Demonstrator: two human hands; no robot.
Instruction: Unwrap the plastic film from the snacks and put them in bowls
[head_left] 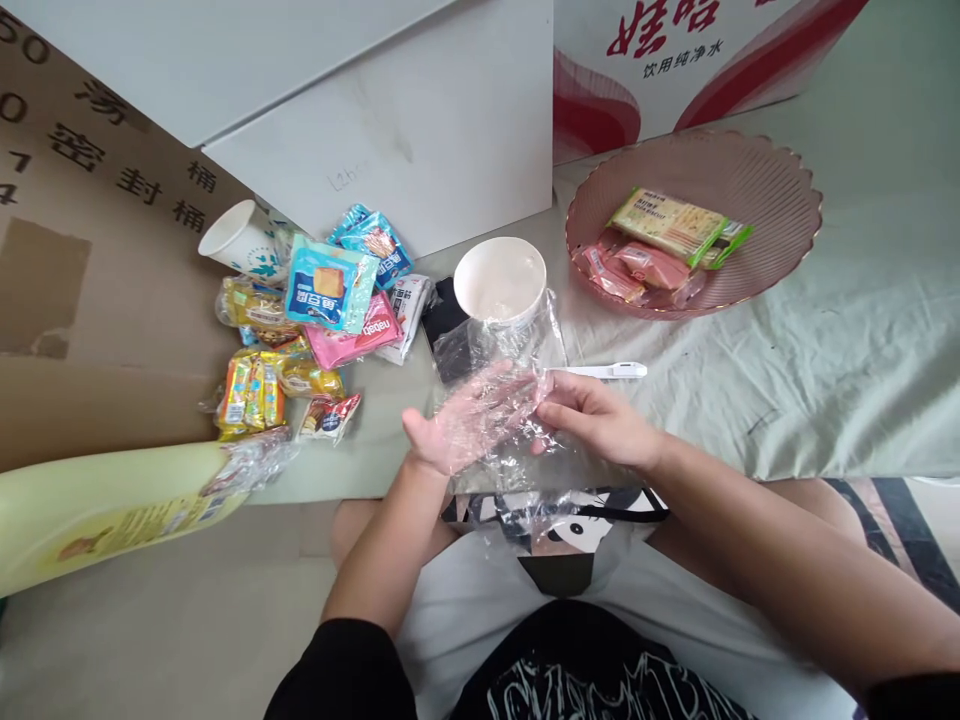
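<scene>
My left hand (474,425) is stretched out flat, palm up, with its thumb apart and its fingers pointing right. Thin, crumpled clear plastic film (517,460) covers its palm and fingers. Whether this film is a bag or a glove, I cannot tell. With thumb and fingers, my right hand (589,410) pinches the film near the left fingertips. Just beyond the hands stands a white paper bowl (501,282), partly behind the film. A white plastic handle (611,371) lies beyond my right hand, its left end hidden.
Snack packets (330,285) lie in a heap at the left, beside a tipped paper cup (238,235). A pink ribbed plate (780,215) holds wrapped biscuits at the right. A yellow bottle (112,500) lies at lower left. Boxes (450,130) line the back of the cloth-covered table (840,400).
</scene>
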